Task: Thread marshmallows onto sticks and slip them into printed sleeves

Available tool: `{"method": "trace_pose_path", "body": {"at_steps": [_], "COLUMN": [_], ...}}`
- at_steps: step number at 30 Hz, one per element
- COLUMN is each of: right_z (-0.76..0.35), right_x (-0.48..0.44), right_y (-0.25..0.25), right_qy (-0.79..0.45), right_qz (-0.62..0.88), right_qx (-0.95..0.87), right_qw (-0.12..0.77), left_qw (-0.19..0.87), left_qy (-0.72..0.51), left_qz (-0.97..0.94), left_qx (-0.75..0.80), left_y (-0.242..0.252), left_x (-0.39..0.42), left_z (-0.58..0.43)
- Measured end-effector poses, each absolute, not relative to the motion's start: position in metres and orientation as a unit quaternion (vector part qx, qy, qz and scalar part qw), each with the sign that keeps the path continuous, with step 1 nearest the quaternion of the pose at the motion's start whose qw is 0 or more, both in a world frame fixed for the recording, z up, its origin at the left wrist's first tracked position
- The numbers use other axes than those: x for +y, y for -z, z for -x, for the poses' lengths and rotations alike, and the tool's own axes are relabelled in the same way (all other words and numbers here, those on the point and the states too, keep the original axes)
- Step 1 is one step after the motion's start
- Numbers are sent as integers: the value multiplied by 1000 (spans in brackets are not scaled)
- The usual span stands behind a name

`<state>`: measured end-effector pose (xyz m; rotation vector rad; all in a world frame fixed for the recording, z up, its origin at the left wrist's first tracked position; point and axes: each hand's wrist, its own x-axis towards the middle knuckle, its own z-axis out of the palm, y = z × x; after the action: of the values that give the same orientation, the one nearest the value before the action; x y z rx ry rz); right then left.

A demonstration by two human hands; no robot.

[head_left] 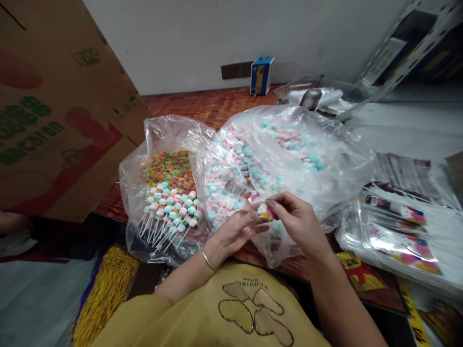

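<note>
In front of my chest, both hands meet at a small printed plastic pouch (265, 212) with pink and yellow on it. My left hand (231, 233), a bangle on its wrist, holds the pouch's left side. Thumb and fingers of my right hand (297, 218) pinch its upper right. Behind them lies a large clear plastic bag (325, 140) of pink, white and blue marshmallow pieces (219, 200). To the left, marshmallow sticks (170, 205) with white stems rest in another clear bag (132, 168), beside many small colourful rings (173, 166).
A big cardboard box (68, 106) stands at left. On the right lie stacks of printed pouches (401, 243). At the back are a small blue box (262, 76) and a clear bag with a metal scoop (311, 99). A shelf frame (390, 58) rises at right.
</note>
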<state>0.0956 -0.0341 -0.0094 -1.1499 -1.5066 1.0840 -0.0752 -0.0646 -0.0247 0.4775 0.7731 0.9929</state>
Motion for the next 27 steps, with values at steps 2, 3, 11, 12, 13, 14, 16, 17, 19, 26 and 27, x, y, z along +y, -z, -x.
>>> {"method": "trace_pose_path", "body": {"at_steps": [2,3,11,12,13,14,16,17,19,26,27], "right_z": [-98,-99,-79,-77,-75,-74,-73,-73,-73,-72,-72], "right_x": [-44,-47,-68,-70,-72,-73,-76,-76,-78,-81,-81], "right_y": [10,11,33,35,36,37,38,37,36,34,34], "right_qy": [-457,-456,-490,-486,-480,-474,-461,-456,-450,-430,-424], "right_qz": [459,462,501,507,512,517,529,535,542,550,548], "right_qx": [-624,-628,-542,-532,-526,-526,-531,-534,-537,-547,-556], "right_qw": [438,430,464,474,480,481,475,470,465,463,460], "left_qw": [758,734,621,620,615,608,593,587,581,655,662], "left_qy": [-509,-534,-623,-619,-618,-620,-627,-629,-632,-594,-596], "left_qz": [-192,-184,-165,-178,-188,-194,-197,-197,-192,-167,-155], "left_qx": [358,377,446,448,452,456,465,469,475,437,428], "left_y": [24,24,31,30,30,30,31,32,34,37,37], "left_x": [-64,-63,-61,-61,-62,-63,-65,-66,-67,-72,-72], "left_z": [71,69,59,59,59,59,60,61,61,67,68]}}
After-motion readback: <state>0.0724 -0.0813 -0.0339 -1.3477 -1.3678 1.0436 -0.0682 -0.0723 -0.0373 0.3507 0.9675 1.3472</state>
